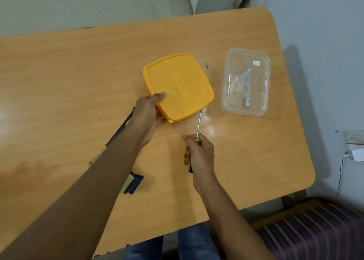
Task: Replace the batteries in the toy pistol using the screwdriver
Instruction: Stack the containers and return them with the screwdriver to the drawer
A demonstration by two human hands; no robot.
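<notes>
Head: right hand (200, 153) gripping screwdriver (199, 124)

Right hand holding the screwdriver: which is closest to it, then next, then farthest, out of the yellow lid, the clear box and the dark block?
From the right hand, in the head view:
1. Yellow lid, just ahead and held by the left hand.
2. Dark block, to its left, near the table's front edge.
3. Clear box, ahead on the right.

Yellow lid (178, 85), clear tub (246, 81) on wood table (59, 72).
</notes>
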